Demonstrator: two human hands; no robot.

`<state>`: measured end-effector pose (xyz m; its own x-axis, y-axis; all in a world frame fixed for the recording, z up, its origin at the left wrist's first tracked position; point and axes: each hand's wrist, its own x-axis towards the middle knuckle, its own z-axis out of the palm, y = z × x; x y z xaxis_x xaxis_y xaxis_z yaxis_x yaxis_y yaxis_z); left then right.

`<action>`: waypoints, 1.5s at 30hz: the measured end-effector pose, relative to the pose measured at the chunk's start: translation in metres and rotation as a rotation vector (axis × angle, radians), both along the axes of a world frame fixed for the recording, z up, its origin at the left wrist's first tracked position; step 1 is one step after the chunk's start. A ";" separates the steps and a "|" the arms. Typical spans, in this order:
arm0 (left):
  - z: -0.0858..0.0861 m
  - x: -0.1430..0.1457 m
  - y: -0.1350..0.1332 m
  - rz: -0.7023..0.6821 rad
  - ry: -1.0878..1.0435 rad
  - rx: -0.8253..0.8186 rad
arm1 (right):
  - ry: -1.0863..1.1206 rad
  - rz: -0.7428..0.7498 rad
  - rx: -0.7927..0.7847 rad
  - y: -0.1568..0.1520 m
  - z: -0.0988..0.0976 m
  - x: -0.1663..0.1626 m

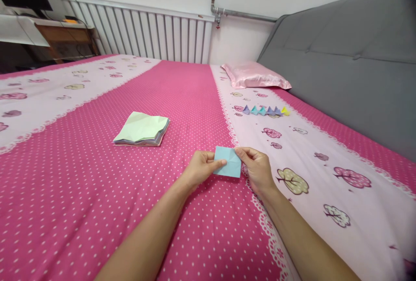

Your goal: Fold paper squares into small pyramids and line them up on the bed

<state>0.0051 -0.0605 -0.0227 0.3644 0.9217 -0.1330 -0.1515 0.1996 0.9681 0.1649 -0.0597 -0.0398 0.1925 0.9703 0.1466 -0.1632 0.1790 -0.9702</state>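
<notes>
Nearest my view, I have both forearms reaching in over the pink bedspread (195, 99). The left hand (199, 169) pinches a blue paper square (232, 168) at its left side, thumb flat across the face and fingers curled behind. The right hand (258, 169) pinches the upper right corner between thumb and fingers. The square sits between the 2 hands, by the lace border, with faint creases on its face.

To handle this folding well, I'd anchor with the left thumb, line the edges up exactly at the right corner, then run a fingertip along each crease; the soft bedding probably gives poor backing, so I'd press between fingers.

Farther off to the left, a paper stack (143, 128) with a pale green top sheet lies on the spread. To the right is a row of 6 small folded pieces (262, 111), purple, teal and yellow. I make out no box or tray; stack and row rest directly on the fabric. Beyond them are a pink pillow (256, 75) and a white radiator (139, 31).
</notes>
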 end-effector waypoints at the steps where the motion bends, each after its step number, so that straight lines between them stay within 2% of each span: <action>1: -0.001 0.000 0.001 -0.012 0.019 0.010 | 0.002 -0.014 0.005 0.000 0.000 0.000; 6: -0.004 -0.003 0.004 -0.036 0.067 0.030 | 0.023 -0.070 -0.002 0.002 0.000 0.001; 17: 0.003 -0.004 0.000 -0.133 -0.034 -0.049 | 0.033 -0.096 -0.023 0.003 -0.003 0.002; 23: 0.005 -0.005 0.000 -0.168 -0.034 -0.029 | -0.008 -0.117 -0.010 0.005 -0.002 0.004; 28: 0.004 -0.007 -0.001 -0.158 0.004 0.023 | -0.145 -0.124 0.045 0.003 0.000 0.003; 32: 0.001 -0.005 -0.001 -0.134 0.020 0.001 | -0.153 -0.052 0.095 0.001 0.001 0.000; 35: 0.000 -0.003 0.000 -0.080 -0.036 -0.017 | -0.179 -0.010 0.147 -0.001 0.002 -0.002; 38: 0.000 -0.003 0.001 -0.022 -0.091 -0.018 | -0.282 -0.031 0.218 -0.002 0.003 -0.003; 45: 0.000 -0.004 0.003 -0.026 -0.208 -0.003 | -0.445 -0.056 0.314 -0.004 0.005 -0.002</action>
<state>0.0011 -0.0578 -0.0223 0.4076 0.9115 -0.0555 -0.3427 0.2091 0.9159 0.1627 -0.0635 -0.0351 0.0962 0.8568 0.5066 0.2688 0.4677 -0.8420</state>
